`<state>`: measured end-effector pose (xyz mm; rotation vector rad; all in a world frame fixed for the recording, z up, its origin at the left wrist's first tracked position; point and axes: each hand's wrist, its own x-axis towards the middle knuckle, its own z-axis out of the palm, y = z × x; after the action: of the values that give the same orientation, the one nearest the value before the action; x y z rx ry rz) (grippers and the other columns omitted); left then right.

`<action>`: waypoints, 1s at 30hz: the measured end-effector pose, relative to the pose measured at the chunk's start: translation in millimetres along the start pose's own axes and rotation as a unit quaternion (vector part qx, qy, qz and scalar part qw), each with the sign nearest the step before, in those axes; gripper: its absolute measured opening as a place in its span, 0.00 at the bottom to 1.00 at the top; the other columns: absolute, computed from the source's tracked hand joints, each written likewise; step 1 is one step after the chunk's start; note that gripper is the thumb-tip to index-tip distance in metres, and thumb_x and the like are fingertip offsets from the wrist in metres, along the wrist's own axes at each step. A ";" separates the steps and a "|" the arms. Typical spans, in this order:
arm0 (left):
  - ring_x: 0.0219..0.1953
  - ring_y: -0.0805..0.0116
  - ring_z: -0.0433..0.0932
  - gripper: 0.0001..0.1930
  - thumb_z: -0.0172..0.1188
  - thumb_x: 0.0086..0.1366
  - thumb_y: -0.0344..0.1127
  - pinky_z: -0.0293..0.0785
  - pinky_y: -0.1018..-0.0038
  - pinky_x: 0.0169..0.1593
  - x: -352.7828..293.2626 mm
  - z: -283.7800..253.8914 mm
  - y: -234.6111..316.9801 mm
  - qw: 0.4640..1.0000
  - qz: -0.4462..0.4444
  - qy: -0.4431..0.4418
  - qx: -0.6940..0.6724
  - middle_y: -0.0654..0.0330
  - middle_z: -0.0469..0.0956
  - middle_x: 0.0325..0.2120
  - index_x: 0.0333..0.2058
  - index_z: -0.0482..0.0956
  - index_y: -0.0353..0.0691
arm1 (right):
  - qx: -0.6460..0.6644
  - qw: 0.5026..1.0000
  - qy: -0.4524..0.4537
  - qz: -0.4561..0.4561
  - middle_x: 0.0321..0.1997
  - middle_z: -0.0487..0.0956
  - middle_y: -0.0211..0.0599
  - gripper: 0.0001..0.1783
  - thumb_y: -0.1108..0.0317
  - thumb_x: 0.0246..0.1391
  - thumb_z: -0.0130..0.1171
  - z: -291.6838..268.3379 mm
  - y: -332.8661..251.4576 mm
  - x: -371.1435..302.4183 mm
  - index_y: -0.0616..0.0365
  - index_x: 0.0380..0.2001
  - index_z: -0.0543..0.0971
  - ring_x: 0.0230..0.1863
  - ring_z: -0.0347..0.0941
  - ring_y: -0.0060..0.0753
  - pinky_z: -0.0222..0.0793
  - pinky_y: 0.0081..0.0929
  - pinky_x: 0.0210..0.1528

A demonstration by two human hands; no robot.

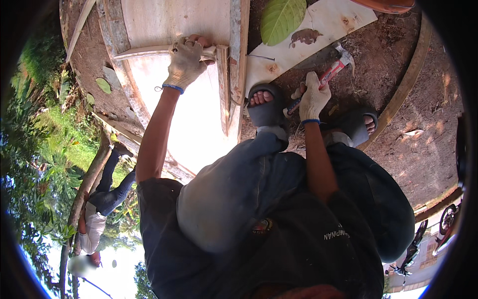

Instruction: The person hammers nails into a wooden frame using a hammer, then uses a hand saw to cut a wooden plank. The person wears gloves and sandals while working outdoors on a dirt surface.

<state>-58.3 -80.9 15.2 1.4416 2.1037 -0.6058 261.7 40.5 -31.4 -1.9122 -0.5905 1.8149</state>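
Observation:
My left hand (183,64), in a pale knitted glove, closes round a short wooden strip (144,52) that lies crosswise over a light wooden panel (196,102). The strip's right end meets a narrow upright batten (223,84) beside a longer wooden beam (239,60). A thin nail (260,58) juts sideways from that beam. Low on the right, my right hand (314,98), gloved as well, grips a claw hammer (332,73) by its red and dark handle. The hammer's metal head points up and away from me, above the soil and apart from the wood.
My sandalled feet (268,107) stand on bare soil near the beam. A pale board (318,30) with a large green leaf (283,20) over it lies at the far right. Another person (102,204) is at the left among plants. Motorbikes (445,222) show at the lower right.

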 end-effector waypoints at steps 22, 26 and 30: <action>0.78 0.50 0.40 0.48 0.69 0.58 0.62 0.40 0.49 0.77 10.2 2.7 3.9 0.995 -0.050 0.024 0.080 0.62 0.44 0.78 0.74 0.58 0.68 | 0.009 0.997 0.021 -0.070 0.22 0.73 0.25 0.13 0.64 0.58 0.69 12.9 6.3 -0.6 0.57 0.30 0.75 0.15 0.70 0.20 0.66 0.26 0.14; 0.79 0.44 0.36 0.51 0.70 0.60 0.60 0.37 0.46 0.78 9.7 -11.1 10.0 0.997 -0.021 -0.032 0.067 0.52 0.40 0.79 0.77 0.51 0.66 | -0.024 0.994 0.018 -0.109 0.21 0.73 0.25 0.13 0.62 0.58 0.67 3.3 9.1 -1.5 0.56 0.28 0.74 0.14 0.70 0.21 0.66 0.27 0.15; 0.79 0.43 0.33 0.54 0.68 0.59 0.62 0.34 0.44 0.78 6.9 -7.6 2.3 0.997 -0.001 -0.053 0.065 0.49 0.37 0.79 0.77 0.47 0.61 | -0.002 0.997 -0.027 -0.078 0.20 0.73 0.29 0.15 0.62 0.58 0.69 -0.6 4.1 -8.1 0.55 0.30 0.72 0.16 0.71 0.25 0.69 0.29 0.18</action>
<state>-59.5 -70.5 16.5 1.4431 2.0167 -0.8144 262.0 32.5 -27.2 -1.7716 -0.7398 1.7718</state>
